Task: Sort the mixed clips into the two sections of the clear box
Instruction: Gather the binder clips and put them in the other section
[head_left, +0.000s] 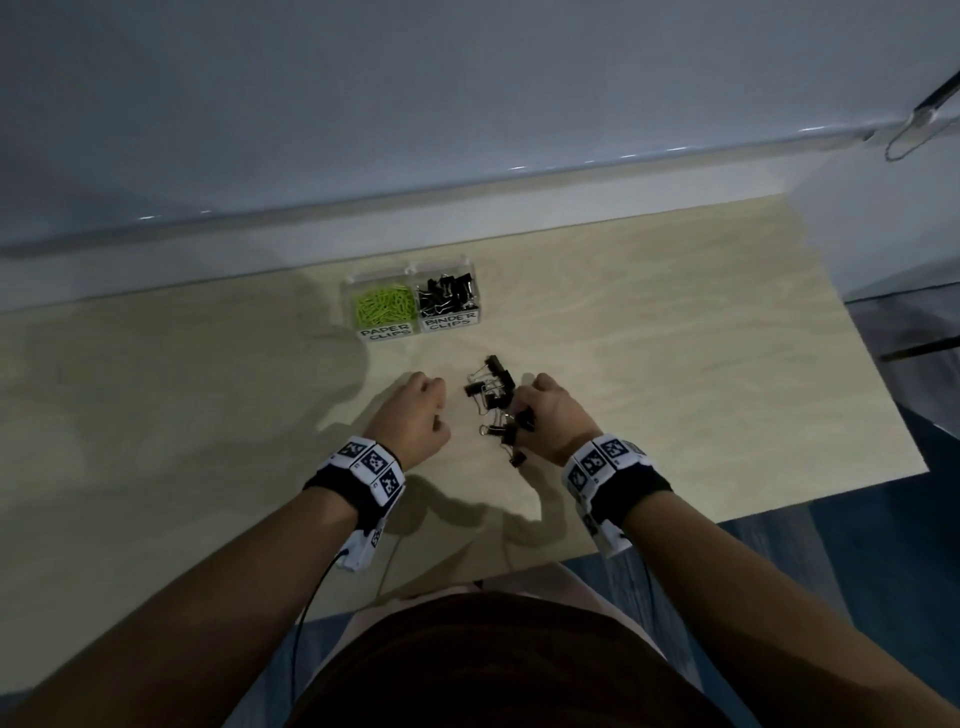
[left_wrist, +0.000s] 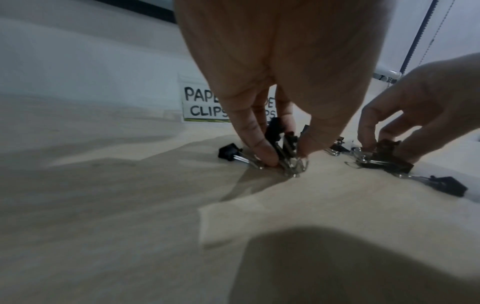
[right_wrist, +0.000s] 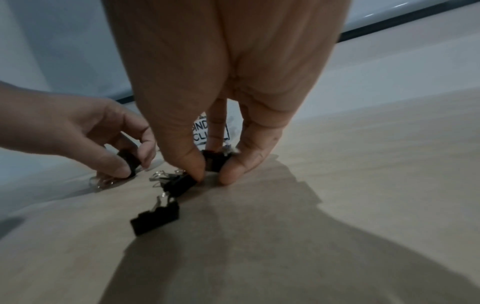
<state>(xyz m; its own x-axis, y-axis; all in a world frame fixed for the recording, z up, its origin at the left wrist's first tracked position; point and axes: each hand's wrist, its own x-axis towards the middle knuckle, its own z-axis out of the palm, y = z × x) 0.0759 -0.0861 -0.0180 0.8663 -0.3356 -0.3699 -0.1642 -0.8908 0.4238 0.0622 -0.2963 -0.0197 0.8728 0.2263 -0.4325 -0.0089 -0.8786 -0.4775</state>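
Observation:
A clear box (head_left: 349, 291) stands at the table's far side. Its left section, labelled PAPER CLIPS, holds green paper clips (head_left: 384, 306); its right section, labelled BINDER CLIPS, holds black binder clips (head_left: 449, 297). Several loose black binder clips (head_left: 491, 387) lie between my hands. My left hand (left_wrist: 285, 162) pinches a few binder clips (left_wrist: 274, 131) by their wire handles against the table. My right hand (right_wrist: 211, 174) pinches a black binder clip (right_wrist: 217, 161) between thumb and finger. In the head view the left hand (head_left: 441, 410) is left of the pile and the right hand (head_left: 522, 421) at its right edge.
More binder clips lie loose: one (left_wrist: 228, 153) left of my left fingers, one (right_wrist: 155, 220) nearest my right wrist. The light wooden table (head_left: 675, 364) ends close on the right and near side. A white wall ledge (head_left: 467, 208) runs behind the box.

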